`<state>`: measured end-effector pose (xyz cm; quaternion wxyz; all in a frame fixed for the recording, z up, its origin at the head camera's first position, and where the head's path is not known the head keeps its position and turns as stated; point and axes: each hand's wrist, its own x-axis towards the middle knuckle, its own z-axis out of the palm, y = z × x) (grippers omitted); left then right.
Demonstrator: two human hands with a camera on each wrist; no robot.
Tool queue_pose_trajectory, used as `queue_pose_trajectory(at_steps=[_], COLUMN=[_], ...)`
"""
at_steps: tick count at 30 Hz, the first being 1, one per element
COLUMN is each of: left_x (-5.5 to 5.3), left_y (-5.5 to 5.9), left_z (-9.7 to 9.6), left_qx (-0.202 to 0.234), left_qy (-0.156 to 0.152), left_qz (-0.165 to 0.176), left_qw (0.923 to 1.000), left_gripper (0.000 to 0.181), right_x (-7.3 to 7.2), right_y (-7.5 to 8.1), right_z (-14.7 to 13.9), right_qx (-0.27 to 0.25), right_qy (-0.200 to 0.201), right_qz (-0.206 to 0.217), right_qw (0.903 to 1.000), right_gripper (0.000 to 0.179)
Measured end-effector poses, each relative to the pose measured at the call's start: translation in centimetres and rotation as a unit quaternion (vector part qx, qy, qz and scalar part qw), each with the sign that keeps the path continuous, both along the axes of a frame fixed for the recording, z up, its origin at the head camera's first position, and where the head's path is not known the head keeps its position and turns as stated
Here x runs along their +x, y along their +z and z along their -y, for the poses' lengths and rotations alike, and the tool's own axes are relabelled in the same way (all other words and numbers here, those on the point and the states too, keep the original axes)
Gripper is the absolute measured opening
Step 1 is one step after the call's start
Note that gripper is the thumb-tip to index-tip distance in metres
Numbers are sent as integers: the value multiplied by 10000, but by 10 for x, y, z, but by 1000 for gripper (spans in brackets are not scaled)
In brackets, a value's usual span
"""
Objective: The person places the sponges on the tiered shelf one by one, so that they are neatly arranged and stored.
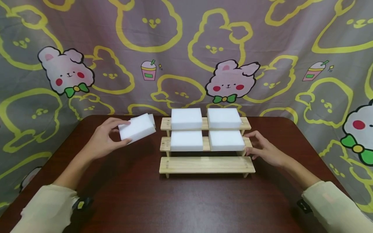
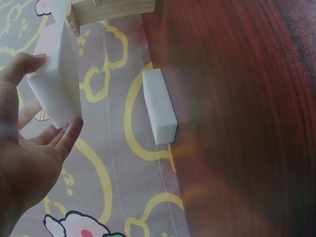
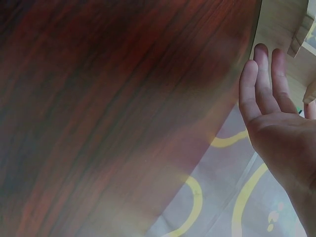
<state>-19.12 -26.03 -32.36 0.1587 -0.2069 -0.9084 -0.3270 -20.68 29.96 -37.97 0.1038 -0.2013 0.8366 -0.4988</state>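
In the head view my left hand [image 1: 102,137] grips a white sponge block [image 1: 137,127] by its left end, thumb below and fingers above, tilted up off the table. Behind it another white sponge [image 2: 159,106] lies on the tabletop, mostly hidden in the head view. A three-tier wooden rack [image 1: 207,165] stands in the middle. Two white sponges sit on its top tier, such as the right one [image 1: 223,118], and two on its middle tier, including the left one [image 1: 186,140]. My right hand [image 1: 266,150] holds the middle tier's right end between thumb and index finger, other fingers extended.
A dark red-brown wooden table [image 1: 204,204] carries everything. Right behind its back edge hangs a curtain [image 1: 180,64] with cartoon bunnies and yellow outlines. The rack's lowest tier, at the front, shows bare wood.
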Motion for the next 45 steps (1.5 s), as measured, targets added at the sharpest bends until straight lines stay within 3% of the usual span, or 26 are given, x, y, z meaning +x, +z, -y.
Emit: queue_pose_trajectory(at_steps=[32, 40, 45], left_x=[15, 17, 18], left_y=[21, 28, 31], left_z=[-24, -36, -44], left_qx=[50, 83, -11], left_qy=[-360, -786, -844], left_qz=[60, -101, -124], left_qw=[9993, 9968, 9964], left_gripper=[60, 58, 56], right_x=[-1, 0, 0], right_y=[-1, -1, 0], right_z=[0, 0, 0], right_qx=[-15, -8, -16], right_qy=[-1, 53, 26], right_qz=[-37, -85, -34], right_qw=[10000, 9999, 10000], right_gripper=[48, 47, 48])
